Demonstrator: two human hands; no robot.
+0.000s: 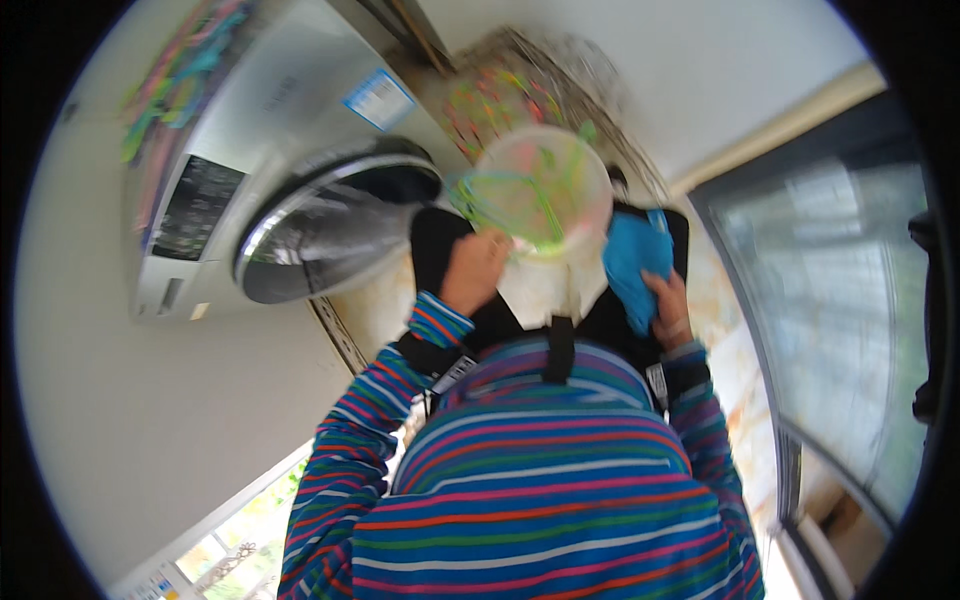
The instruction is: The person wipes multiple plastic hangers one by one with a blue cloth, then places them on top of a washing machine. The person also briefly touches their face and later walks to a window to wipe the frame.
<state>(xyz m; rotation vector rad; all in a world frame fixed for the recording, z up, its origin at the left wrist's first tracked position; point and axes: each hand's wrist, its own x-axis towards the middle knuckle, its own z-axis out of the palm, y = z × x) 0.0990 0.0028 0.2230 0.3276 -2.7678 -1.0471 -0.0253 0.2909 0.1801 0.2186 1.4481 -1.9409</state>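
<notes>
My left hand (pixel 476 270) has its fingers curled at the end of a thin green clothes hanger (pixel 517 184), which reaches out over a round translucent plastic bucket (pixel 592 195). Blur softens the hanger's outline. Inside the bucket, more green and pink shapes show, too smeared to name. My right hand (pixel 670 307) grips a bright blue cloth (pixel 637 259), bunched over my right thigh. A small light-coloured loop or tab sticks up from the cloth's far corner. The bucket is in front of me, beyond my knees in black trousers.
To my left stands a silver front-loading washing machine (pixel 300 97) with its round door (pixel 337 217); colourful hangers or cloths (pixel 187 75) lie along its top. Red-and-green patterned material (pixel 502 105) is behind the bucket. A dark-framed glass door or window (pixel 825 247) rises on my right.
</notes>
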